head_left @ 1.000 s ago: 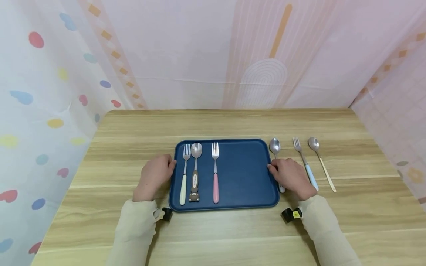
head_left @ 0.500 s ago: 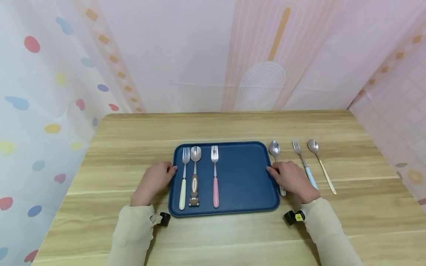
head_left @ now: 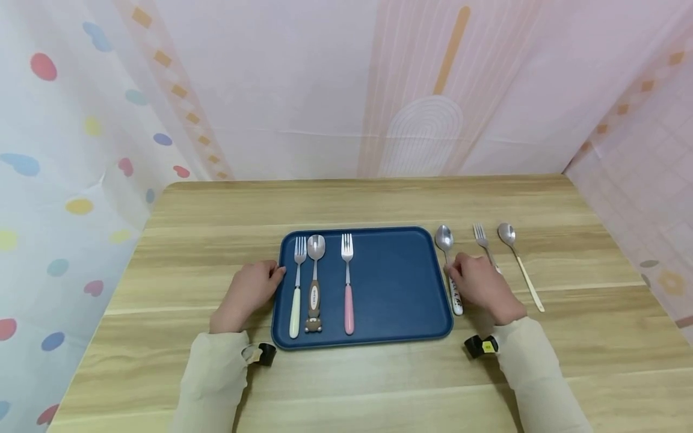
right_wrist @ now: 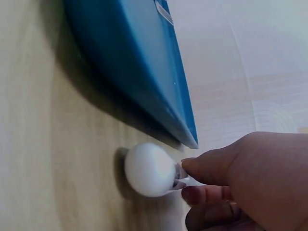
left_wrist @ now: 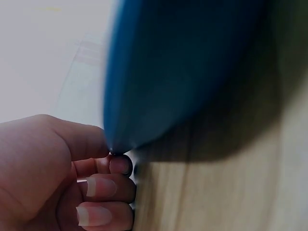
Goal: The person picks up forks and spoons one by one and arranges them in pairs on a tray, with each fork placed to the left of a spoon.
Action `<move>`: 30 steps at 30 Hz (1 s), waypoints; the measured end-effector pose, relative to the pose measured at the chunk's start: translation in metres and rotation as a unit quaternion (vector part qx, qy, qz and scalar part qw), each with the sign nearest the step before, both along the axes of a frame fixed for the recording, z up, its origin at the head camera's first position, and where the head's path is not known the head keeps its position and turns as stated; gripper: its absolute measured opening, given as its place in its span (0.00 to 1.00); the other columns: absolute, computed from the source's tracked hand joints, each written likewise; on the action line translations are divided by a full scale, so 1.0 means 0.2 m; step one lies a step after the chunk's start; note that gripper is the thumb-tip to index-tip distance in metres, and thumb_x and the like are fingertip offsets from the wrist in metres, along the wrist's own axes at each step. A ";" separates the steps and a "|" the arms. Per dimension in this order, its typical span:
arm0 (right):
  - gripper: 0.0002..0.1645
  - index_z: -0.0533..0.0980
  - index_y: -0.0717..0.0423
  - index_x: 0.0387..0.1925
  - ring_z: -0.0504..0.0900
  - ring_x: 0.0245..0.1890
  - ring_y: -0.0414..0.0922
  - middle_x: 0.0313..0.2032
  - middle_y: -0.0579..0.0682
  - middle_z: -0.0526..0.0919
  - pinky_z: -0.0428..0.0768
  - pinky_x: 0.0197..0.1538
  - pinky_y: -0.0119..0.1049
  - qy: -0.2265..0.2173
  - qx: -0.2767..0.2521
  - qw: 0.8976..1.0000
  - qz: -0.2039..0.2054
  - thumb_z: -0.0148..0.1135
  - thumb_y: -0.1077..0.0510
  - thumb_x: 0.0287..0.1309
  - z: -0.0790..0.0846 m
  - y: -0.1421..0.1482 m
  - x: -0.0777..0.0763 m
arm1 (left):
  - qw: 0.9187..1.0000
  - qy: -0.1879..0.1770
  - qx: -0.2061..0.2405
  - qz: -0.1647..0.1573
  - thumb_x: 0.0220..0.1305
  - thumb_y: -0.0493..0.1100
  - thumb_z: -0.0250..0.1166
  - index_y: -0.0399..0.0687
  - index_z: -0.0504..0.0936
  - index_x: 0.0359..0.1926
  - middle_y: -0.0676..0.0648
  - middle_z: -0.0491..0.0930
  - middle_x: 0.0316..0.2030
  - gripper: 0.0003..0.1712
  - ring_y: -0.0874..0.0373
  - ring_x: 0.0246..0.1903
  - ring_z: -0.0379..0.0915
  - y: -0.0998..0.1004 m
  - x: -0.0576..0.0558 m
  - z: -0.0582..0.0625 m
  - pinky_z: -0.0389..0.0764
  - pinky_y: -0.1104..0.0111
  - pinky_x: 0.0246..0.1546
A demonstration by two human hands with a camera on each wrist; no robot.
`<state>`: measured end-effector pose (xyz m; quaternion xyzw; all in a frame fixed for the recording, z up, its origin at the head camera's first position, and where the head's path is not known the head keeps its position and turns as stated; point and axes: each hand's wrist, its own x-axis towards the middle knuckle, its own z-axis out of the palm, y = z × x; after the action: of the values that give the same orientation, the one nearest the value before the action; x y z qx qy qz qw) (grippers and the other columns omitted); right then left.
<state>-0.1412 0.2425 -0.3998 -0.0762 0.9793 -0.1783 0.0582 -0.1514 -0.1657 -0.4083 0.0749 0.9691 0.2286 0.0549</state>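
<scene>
A dark blue tray point(head_left: 399, 288) lies on the table, its left rim pinched between the thumb and curled fingers of my left hand point(head_left: 251, 291). In the left wrist view the thumb meets the tray's underside edge point(left_wrist: 159, 82). Just beyond the right rim, a spoon with a white patterned handle point(head_left: 456, 297) lies lengthwise. My right hand point(head_left: 482, 288) pinches that handle at mid-length; the right wrist view shows the handle's rounded white end point(right_wrist: 150, 169) near the thumb and fingers. On the tray are a white-handled fork point(head_left: 296, 300), a brown bear spoon point(head_left: 314, 300) and a pink-handled fork point(head_left: 349, 300).
Right of the spoon lies another fork point(head_left: 480, 236), its handle partly hidden by my right hand. Farther right is a spoon with a thin cream handle point(head_left: 527, 276). Patterned curtains point(head_left: 292, 90) border the wooden table point(head_left: 357, 385) at the back and sides.
My right hand has left the tray's right rim and shifted slightly right onto the white-handled spoon. The left hand keeps its grip on the left rim. The head view has shifted a little.
</scene>
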 end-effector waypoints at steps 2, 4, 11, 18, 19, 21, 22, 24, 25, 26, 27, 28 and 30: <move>0.16 0.73 0.58 0.32 0.70 0.19 0.44 0.18 0.48 0.73 0.69 0.24 0.38 -0.012 0.014 1.000 -0.002 0.46 0.51 0.67 0.00 0.00 0.00 | 1.000 -0.004 0.000 0.002 0.67 0.44 0.51 0.45 0.67 0.18 0.50 0.64 0.13 0.19 0.57 0.14 0.62 0.00 0.00 0.00 0.63 0.68 0.16; 0.17 0.73 0.58 0.33 0.71 0.19 0.44 0.18 0.49 0.73 0.69 0.23 0.39 -0.023 0.028 0.999 -0.005 0.46 0.49 0.67 0.00 0.00 0.00 | 1.000 -0.007 -0.001 0.003 0.67 0.44 0.51 0.44 0.67 0.18 0.49 0.64 0.13 0.19 0.57 0.14 0.62 0.01 0.00 0.00 0.63 0.68 0.16; 0.16 0.71 0.55 0.27 0.71 0.18 0.47 0.17 0.50 0.71 0.69 0.20 0.42 0.000 0.055 0.998 -0.013 0.45 0.50 0.66 -0.03 -0.01 0.00 | 1.000 0.000 0.002 -0.002 0.67 0.43 0.51 0.45 0.67 0.18 0.50 0.64 0.13 0.19 0.57 0.13 0.62 0.01 -0.01 0.00 0.63 0.68 0.16; 0.14 0.70 0.53 0.24 0.68 0.16 0.45 0.15 0.49 0.69 0.66 0.19 0.40 0.036 0.035 0.999 -0.006 0.45 0.54 0.64 -0.06 0.00 -0.01 | 1.000 0.003 -0.001 -0.002 0.67 0.44 0.51 0.45 0.67 0.18 0.50 0.64 0.13 0.19 0.57 0.13 0.62 0.01 -0.01 0.00 0.63 0.68 0.16; 0.14 0.70 0.53 0.23 0.68 0.15 0.45 0.14 0.49 0.68 0.66 0.19 0.39 0.039 0.031 0.999 -0.004 0.46 0.54 0.64 -0.06 0.00 -0.01 | 1.000 0.003 -0.001 -0.002 0.67 0.44 0.51 0.45 0.67 0.18 0.50 0.64 0.13 0.19 0.57 0.13 0.62 0.01 -0.01 0.00 0.63 0.68 0.16; 0.14 0.70 0.53 0.22 0.67 0.15 0.44 0.14 0.48 0.67 0.65 0.19 0.38 0.047 0.025 0.999 0.001 0.46 0.55 0.63 -0.07 0.00 -0.01 | 1.000 0.003 -0.002 -0.002 0.67 0.44 0.51 0.45 0.67 0.18 0.50 0.64 0.12 0.19 0.57 0.13 0.62 0.01 -0.01 0.00 0.63 0.68 0.16; 0.14 0.70 0.53 0.22 0.67 0.15 0.44 0.14 0.48 0.67 0.65 0.19 0.38 0.051 0.021 0.998 0.003 0.46 0.56 0.62 -0.07 0.00 -0.01 | 1.000 0.003 -0.002 -0.001 0.67 0.44 0.51 0.45 0.67 0.18 0.50 0.64 0.12 0.19 0.57 0.13 0.62 0.01 -0.01 0.00 0.63 0.68 0.16; 0.14 0.69 0.53 0.21 0.67 0.15 0.44 0.13 0.48 0.67 0.65 0.20 0.37 0.056 0.014 0.998 0.005 0.46 0.57 0.62 -0.07 0.01 -0.01 | 1.000 0.002 -0.003 0.000 0.67 0.43 0.51 0.45 0.67 0.18 0.50 0.64 0.12 0.19 0.57 0.13 0.62 0.02 -0.01 0.00 0.63 0.68 0.16; 0.14 0.69 0.53 0.21 0.66 0.15 0.43 0.13 0.48 0.67 0.65 0.20 0.37 0.058 0.011 0.998 0.006 0.47 0.57 0.61 -0.07 0.01 -0.01 | 1.000 0.003 -0.004 0.001 0.67 0.43 0.51 0.45 0.67 0.18 0.49 0.64 0.12 0.19 0.57 0.13 0.62 0.02 0.00 0.00 0.63 0.68 0.16; 0.14 0.69 0.53 0.20 0.66 0.15 0.43 0.13 0.48 0.66 0.65 0.20 0.36 0.059 0.008 0.998 0.006 0.47 0.57 0.61 -0.07 0.01 -0.01 | 1.000 0.003 -0.005 0.001 0.67 0.43 0.51 0.45 0.67 0.18 0.49 0.64 0.13 0.18 0.57 0.13 0.62 0.02 0.00 0.00 0.63 0.68 0.16; 0.14 0.69 0.53 0.20 0.66 0.15 0.43 0.13 0.47 0.66 0.65 0.20 0.36 0.062 0.006 0.998 0.006 0.47 0.57 0.61 -0.07 0.01 -0.01 | 1.000 0.003 -0.006 0.002 0.67 0.43 0.51 0.45 0.67 0.18 0.49 0.64 0.13 0.18 0.57 0.14 0.62 0.02 0.00 0.01 0.63 0.68 0.16; 0.14 0.69 0.53 0.19 0.66 0.15 0.43 0.13 0.47 0.66 0.65 0.19 0.36 0.062 0.004 0.998 0.005 0.47 0.58 0.60 -0.07 0.01 -0.01 | 1.000 0.003 -0.006 0.003 0.67 0.43 0.51 0.45 0.67 0.18 0.49 0.64 0.13 0.18 0.57 0.14 0.62 0.02 0.00 0.01 0.63 0.67 0.16; 0.14 0.69 0.54 0.19 0.66 0.14 0.43 0.13 0.47 0.66 0.65 0.19 0.36 0.065 0.002 0.998 0.005 0.48 0.58 0.60 -0.07 0.02 -0.01 | 1.000 0.002 -0.008 0.004 0.67 0.43 0.51 0.45 0.67 0.19 0.49 0.64 0.13 0.18 0.56 0.14 0.62 0.02 0.00 0.01 0.63 0.67 0.16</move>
<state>-0.1434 0.2461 -0.4137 -0.0927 0.9810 -0.1706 -0.0048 -0.1512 -0.1618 -0.4060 0.0710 0.9712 0.2213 0.0524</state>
